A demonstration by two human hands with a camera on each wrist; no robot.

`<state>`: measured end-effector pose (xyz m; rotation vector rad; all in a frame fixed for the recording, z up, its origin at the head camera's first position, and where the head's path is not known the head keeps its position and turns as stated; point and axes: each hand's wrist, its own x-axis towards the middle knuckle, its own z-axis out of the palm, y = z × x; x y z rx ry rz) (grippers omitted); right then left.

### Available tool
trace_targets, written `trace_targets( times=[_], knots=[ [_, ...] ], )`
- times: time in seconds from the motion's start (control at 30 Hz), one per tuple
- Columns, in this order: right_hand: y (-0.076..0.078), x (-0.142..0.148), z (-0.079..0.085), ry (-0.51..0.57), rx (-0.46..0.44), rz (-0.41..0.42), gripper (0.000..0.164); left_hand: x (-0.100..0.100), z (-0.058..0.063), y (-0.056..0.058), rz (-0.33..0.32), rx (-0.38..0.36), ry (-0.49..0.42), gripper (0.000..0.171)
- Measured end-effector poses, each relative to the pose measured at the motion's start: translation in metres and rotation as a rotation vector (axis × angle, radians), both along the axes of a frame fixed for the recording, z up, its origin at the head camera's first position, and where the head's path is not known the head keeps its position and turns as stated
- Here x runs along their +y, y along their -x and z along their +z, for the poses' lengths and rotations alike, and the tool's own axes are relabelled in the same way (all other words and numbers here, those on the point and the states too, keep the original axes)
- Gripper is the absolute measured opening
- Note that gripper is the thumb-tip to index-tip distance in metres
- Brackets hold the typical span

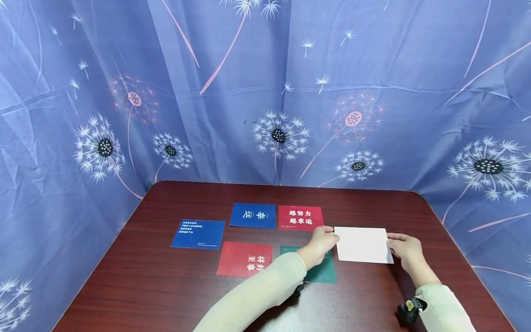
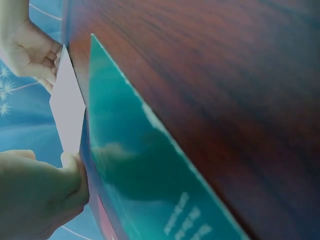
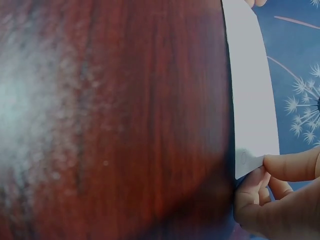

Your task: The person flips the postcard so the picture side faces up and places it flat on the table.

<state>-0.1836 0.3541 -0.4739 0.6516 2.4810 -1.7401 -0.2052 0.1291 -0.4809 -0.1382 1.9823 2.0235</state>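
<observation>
Both hands hold a white card (image 1: 362,245) by its two short ends, at the right part of the table. My left hand (image 1: 321,243) pinches its left end, and my right hand (image 1: 408,251) pinches the right end between thumb and fingers. In the right wrist view the white card (image 3: 252,90) looks tilted just off the tabletop, with the right hand (image 3: 285,195) at its near corner. Under the left forearm lies a green card (image 1: 321,269), partly covered by the sleeve. The left wrist view shows the green card (image 2: 135,145) below the left hand (image 2: 40,190).
A red card (image 1: 300,217) and a blue card (image 1: 252,216) lie along the back. Farther left are another blue card (image 1: 198,234) and a red card (image 1: 238,258), partly near the left sleeve. The brown table (image 1: 141,286) ends at a blue dandelion-print curtain (image 1: 224,138).
</observation>
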Motion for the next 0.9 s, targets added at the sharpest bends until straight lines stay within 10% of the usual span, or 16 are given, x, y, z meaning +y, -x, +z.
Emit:
trace_targets(
  times=[0.5, 0.67, 0.9],
  knots=[
    [-0.002, 0.003, 0.01, 0.158, 0.006, 0.069, 0.043, 0.0, 0.002, 0.004, 0.064, 0.064, -0.024, 0.022],
    [-0.006, 0.004, 0.011, 0.253, 0.04, 0.076, 0.016, 0.0, 0.002, 0.005, 0.082, 0.081, -0.058, 0.019],
    [-0.009, 0.004, 0.012, 0.427, 0.127, 0.054, 0.036, -0.004, 0.003, 0.007, 0.105, 0.141, -0.043, 0.009]
  ],
)
